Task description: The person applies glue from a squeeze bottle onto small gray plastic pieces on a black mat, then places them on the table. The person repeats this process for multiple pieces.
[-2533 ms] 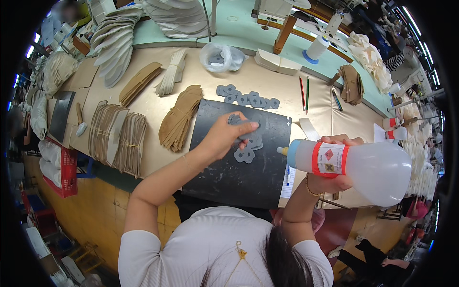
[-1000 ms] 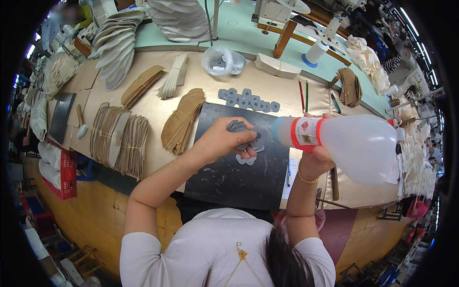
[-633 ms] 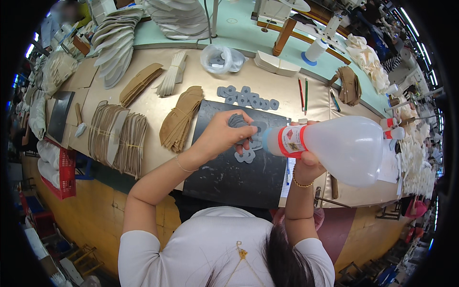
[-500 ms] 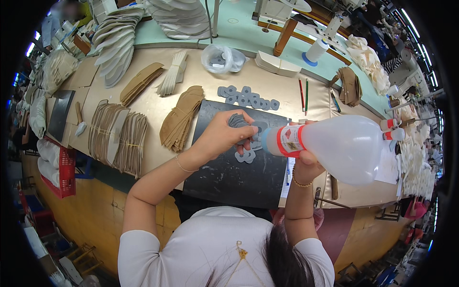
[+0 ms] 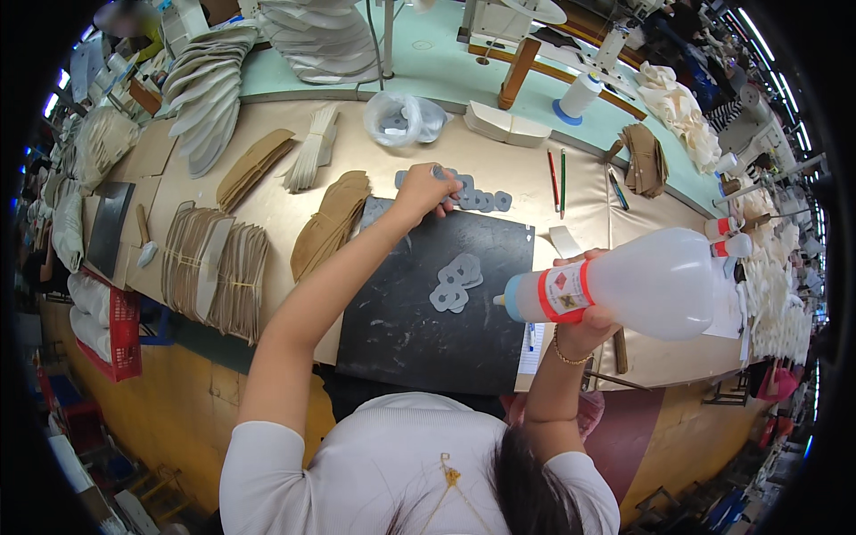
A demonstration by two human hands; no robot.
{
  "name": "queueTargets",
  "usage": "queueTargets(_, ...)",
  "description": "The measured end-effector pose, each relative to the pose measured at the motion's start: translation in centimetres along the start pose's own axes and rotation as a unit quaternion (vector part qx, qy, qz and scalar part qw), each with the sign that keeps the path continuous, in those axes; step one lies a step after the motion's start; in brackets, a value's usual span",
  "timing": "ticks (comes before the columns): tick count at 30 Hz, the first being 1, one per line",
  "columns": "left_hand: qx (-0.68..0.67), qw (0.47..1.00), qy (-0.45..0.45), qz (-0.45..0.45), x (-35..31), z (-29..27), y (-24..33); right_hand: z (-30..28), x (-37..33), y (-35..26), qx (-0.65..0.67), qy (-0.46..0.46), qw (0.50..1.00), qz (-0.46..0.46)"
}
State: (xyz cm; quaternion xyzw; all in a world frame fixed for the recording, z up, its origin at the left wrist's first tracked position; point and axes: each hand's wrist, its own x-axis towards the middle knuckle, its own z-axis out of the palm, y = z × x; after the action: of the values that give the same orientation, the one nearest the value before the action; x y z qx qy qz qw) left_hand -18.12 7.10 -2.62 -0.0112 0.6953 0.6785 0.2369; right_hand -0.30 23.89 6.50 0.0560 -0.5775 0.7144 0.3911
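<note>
My left hand [image 5: 426, 193] reaches over the row of small grey cut pieces with holes [image 5: 486, 200] beyond the black board's far edge. Its fingers are curled, with a bit of grey piece showing between them; how many it holds is hidden. On the black board [image 5: 401, 330] lies a loose cluster of similar grey pieces [image 5: 456, 283], overlapping each other. Tilted almost flat, a translucent squeeze bottle [image 5: 646, 283] with a red-edged label and blue collar is gripped near its neck by my right hand [image 5: 588, 325]. Its nozzle points left, above the board's right side.
Brown cut-piece stacks [image 5: 330, 223] and tied bundles [image 5: 214, 267] stand left of the board. Behind are a plastic bag [image 5: 401, 120], a cream stack [image 5: 506, 125] and a thread cone [image 5: 580, 96]. Pencils [image 5: 557, 183] lie to the right. A red crate [image 5: 122, 325] stands at the table's left.
My left hand has moved away from the board's middle to the far row of grey pieces, uncovering the cluster. The bottle has drawn slightly back toward me, its nozzle now clear of the left hand.
</note>
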Motion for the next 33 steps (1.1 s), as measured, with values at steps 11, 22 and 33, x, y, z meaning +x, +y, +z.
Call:
queueTargets(11,-0.250,0.964,-0.047,-0.074,1.6,-2.1,-0.5,-1.3,0.5,-1.1,0.000,0.009,0.999,0.036)
queueTargets(22,-0.092,0.990,-0.109,-0.020,-12.7,-2.5,4.0,3.1,1.9,0.9,0.039,-0.023,0.999,0.010)
queueTargets(33,-0.109,0.987,-0.122,-0.005,-15.6,-0.5,5.6,3.7,1.7,0.8,-0.013,-0.056,0.997,-0.049)
